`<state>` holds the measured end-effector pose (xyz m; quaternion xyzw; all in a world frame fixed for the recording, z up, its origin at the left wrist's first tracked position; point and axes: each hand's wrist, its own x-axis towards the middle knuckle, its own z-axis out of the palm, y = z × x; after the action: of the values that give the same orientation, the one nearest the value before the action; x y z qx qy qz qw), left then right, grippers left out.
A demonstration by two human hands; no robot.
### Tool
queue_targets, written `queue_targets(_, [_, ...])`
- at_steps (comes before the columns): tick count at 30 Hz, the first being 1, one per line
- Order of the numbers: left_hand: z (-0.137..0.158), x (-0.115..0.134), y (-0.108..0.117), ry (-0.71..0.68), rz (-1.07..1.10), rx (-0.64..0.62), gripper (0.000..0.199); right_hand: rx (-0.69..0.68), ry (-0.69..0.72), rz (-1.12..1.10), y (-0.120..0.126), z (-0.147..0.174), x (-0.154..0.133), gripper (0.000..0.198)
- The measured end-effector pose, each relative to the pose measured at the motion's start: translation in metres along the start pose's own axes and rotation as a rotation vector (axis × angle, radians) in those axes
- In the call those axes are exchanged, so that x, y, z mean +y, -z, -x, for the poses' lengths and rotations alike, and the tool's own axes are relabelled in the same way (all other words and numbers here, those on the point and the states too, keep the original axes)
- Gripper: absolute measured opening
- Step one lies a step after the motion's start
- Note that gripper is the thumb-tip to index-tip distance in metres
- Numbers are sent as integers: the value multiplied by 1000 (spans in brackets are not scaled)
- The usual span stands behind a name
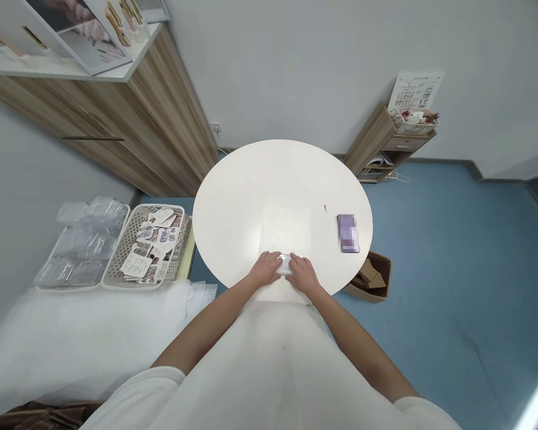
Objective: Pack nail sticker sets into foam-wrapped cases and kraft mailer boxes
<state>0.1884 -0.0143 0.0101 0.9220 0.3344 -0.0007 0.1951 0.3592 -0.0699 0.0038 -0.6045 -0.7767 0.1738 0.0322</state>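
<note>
While the left hand [266, 269] and right hand [303, 274], half-curled, grip opposite ends of a small shiny whitish packet [285, 264], I'd keep pressure even.

The person is wearing a white top [284, 364], its plain front showing faint grey shading. The left sleeve [141, 394] is ending in a short, loose hem; the right sleeve [425, 413], equally white, is showing only partly. Below these hems, both arms are appearing bare, tapering towards the wrists, and the left hand [266, 269] and right hand [303, 275] are showing ungloved.
</note>
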Motion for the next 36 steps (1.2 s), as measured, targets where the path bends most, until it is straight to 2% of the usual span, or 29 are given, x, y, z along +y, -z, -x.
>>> queue_targets(4, [3, 3, 5, -21, 53, 11, 37, -13, -62, -46, 2, 3, -10, 31])
queue_targets(11, [26, 9, 16, 23, 183, -101, 27, -89, -67, -223, 14, 27, -23, 25])
queue_targets(15, [34, 10, 18, 64, 257, -133, 24, -60, -36, -261, 15, 31, -25, 20])
queue_targets(20, [32, 5, 27, 108, 380, -80, 29, -10, 8, -310, 24, 24, -20, 18])
queue_targets(23, [30, -1, 32, 144, 476, -57, 35, 9, -39, -336, 30, 17, -13, 22])
queue_targets(26, [29, -10, 31, 192, 551, -74, 35, -32, -120, -395, 31, 9, -8, 27])
queue_targets(30, [27, -23, 23, 251, 653, -69, 31, -105, -176, -496, 30, -3, -2, 27])
queue_targets(36, [24, -35, 8, 437, 865, 23, 31, -154, -293, -554, 23, -12, 11, 24])
